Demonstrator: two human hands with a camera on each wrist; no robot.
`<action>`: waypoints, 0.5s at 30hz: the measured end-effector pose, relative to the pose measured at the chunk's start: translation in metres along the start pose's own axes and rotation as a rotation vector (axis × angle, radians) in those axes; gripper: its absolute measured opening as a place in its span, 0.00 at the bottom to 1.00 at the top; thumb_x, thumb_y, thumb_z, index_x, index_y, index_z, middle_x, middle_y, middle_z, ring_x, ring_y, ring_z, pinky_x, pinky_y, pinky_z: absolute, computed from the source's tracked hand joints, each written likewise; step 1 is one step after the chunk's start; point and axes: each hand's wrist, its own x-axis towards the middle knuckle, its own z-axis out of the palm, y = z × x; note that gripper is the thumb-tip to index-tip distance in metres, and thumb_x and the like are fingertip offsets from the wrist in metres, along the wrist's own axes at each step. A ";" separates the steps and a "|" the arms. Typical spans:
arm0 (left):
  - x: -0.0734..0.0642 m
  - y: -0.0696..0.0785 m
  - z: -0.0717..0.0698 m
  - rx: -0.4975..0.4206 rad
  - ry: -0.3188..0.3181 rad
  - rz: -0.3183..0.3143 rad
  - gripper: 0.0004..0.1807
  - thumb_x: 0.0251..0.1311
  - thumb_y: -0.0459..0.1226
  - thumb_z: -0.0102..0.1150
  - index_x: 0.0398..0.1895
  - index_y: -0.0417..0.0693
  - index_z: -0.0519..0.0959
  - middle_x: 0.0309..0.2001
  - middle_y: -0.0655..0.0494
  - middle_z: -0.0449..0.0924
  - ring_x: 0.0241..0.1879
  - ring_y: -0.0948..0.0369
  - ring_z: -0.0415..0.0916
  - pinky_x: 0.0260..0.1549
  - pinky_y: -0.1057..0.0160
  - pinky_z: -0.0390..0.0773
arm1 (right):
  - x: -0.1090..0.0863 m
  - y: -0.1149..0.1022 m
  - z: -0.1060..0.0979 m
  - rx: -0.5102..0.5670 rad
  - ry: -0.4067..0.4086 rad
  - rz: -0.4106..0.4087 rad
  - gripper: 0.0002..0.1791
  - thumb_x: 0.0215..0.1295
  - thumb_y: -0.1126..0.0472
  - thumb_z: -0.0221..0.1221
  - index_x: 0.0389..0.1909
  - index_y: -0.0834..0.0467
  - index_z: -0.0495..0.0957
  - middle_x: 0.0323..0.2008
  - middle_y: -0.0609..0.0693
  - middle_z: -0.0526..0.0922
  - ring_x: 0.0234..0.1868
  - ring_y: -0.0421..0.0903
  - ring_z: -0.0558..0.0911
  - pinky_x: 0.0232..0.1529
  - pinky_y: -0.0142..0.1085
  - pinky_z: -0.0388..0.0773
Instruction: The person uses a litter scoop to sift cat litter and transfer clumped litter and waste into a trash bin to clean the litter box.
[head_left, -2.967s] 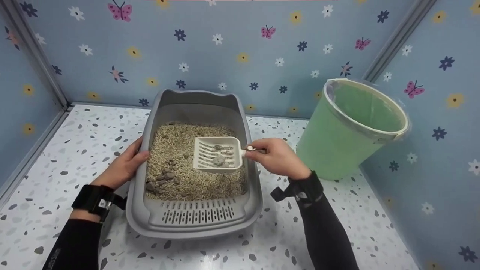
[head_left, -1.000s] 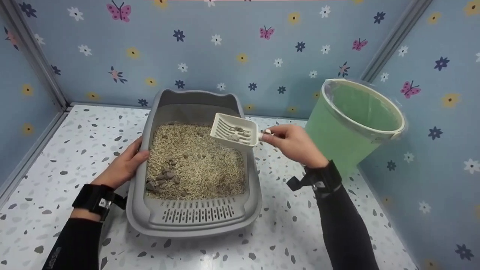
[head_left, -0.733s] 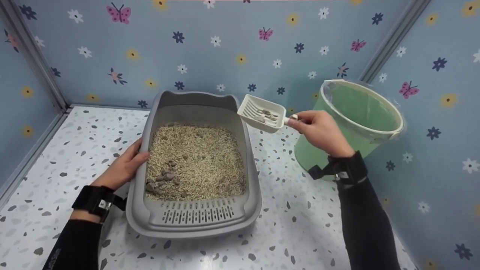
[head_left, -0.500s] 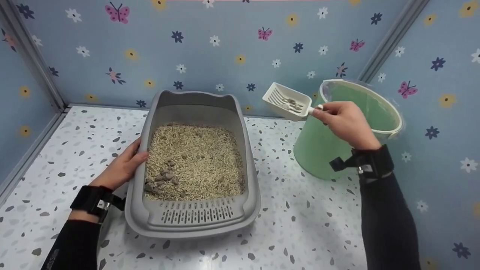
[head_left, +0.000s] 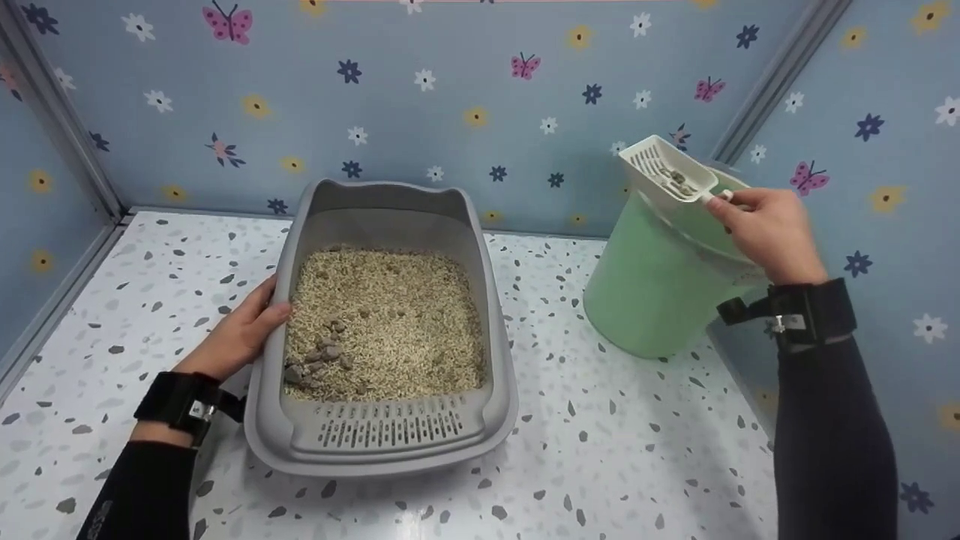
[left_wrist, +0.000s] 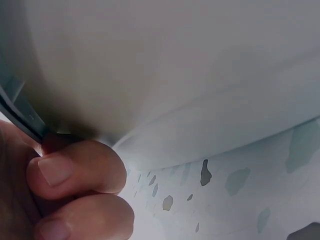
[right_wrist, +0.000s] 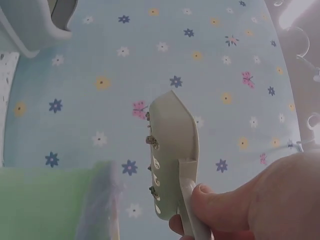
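Observation:
My right hand (head_left: 772,229) pinches the handle of a cream slotted litter scoop (head_left: 667,169), held above the near-left rim of a green trash bin (head_left: 637,277). Several grey clumps (head_left: 679,180) lie in the scoop; the right wrist view shows bits poking through the slots of the scoop (right_wrist: 175,135). On the left, my left hand (head_left: 236,334) grips the side rim of a grey litter box (head_left: 499,375), thumb over the top. Its curled fingers (left_wrist: 85,170) show under the rim in the left wrist view. Beige litter (head_left: 405,322) fills the box, with dark clumps (head_left: 322,356) at its near left.
The bin wears a clear plastic liner, and its opening is partly hidden by the scoop and right hand. A speckled white surface (head_left: 570,450) lies under box and bin. Flowered blue panels (head_left: 420,112) close off the back and sides.
My right hand has carried the scoop with its clumps up and to the right, from over the litter box to over the bin. The left hand has kept its hold on the box rim.

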 end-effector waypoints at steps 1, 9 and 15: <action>0.000 0.000 0.000 0.002 0.001 0.001 0.44 0.88 0.56 0.42 0.94 0.56 0.36 0.79 0.22 0.58 0.57 0.36 0.78 0.42 0.50 0.88 | 0.002 0.003 -0.002 -0.009 0.009 0.011 0.31 0.84 0.40 0.62 0.62 0.65 0.88 0.32 0.45 0.80 0.26 0.42 0.69 0.23 0.35 0.65; -0.001 0.002 0.000 -0.003 -0.001 0.004 0.45 0.88 0.57 0.43 0.94 0.56 0.36 0.78 0.22 0.60 0.57 0.35 0.79 0.43 0.49 0.89 | 0.011 0.026 -0.010 -0.149 0.039 0.086 0.33 0.83 0.39 0.62 0.59 0.68 0.87 0.32 0.49 0.78 0.27 0.46 0.70 0.23 0.39 0.64; 0.000 0.003 0.000 -0.002 0.002 -0.004 0.45 0.87 0.57 0.43 0.94 0.57 0.36 0.78 0.22 0.60 0.60 0.32 0.78 0.46 0.47 0.88 | 0.012 0.033 -0.006 -0.211 0.058 0.100 0.27 0.80 0.49 0.67 0.59 0.70 0.86 0.36 0.56 0.83 0.31 0.52 0.74 0.28 0.43 0.68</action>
